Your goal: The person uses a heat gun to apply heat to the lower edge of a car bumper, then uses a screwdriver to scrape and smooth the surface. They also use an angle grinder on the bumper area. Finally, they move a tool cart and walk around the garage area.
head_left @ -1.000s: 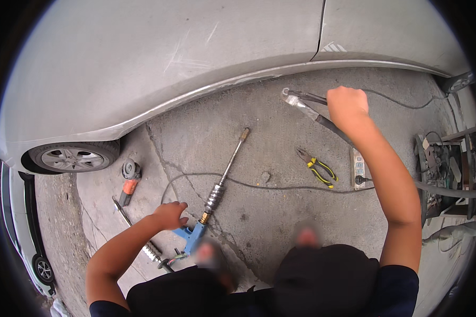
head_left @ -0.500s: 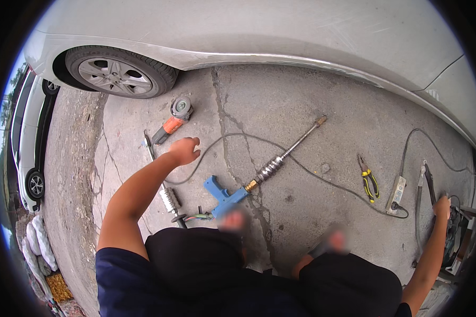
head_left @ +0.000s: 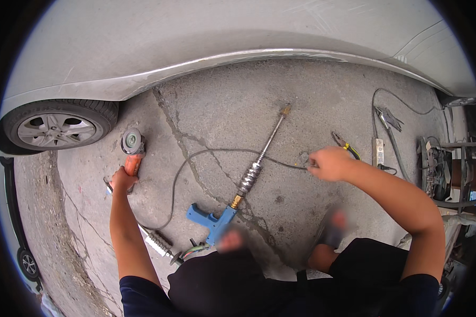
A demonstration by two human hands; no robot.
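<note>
An angle grinder (head_left: pixel 135 161) with an orange body and a disc at its front lies on the concrete. My left hand (head_left: pixel 122 180) is closed round its rear end. Out to the right, my right hand (head_left: pixel 329 162) hangs over the dark cable (head_left: pixel 222 150), its fingers curled together; whether they grip the cable I cannot make out. Pliers (head_left: pixel 349 146) with yellow-black handles lie just beyond that hand, partly hidden by it. Between my hands rests a blue pistol-grip tool (head_left: pixel 212 219) with a long metal slide-hammer shaft (head_left: pixel 249 178).
A silver car's side (head_left: pixel 238 31) spans the far edge, its wheel (head_left: pixel 58 127) at left. Another slide-hammer rod (head_left: pixel 158 244) lies near my left leg. At right are a power strip (head_left: pixel 378 152), a clamp (head_left: pixel 389 120) on a thick cable, and a cluttered rack (head_left: pixel 463 158).
My left hand has come onto the grinder's rear end. My right hand has left the far-right cable clamp and swung inward beside the pliers. The whole view has shifted.
</note>
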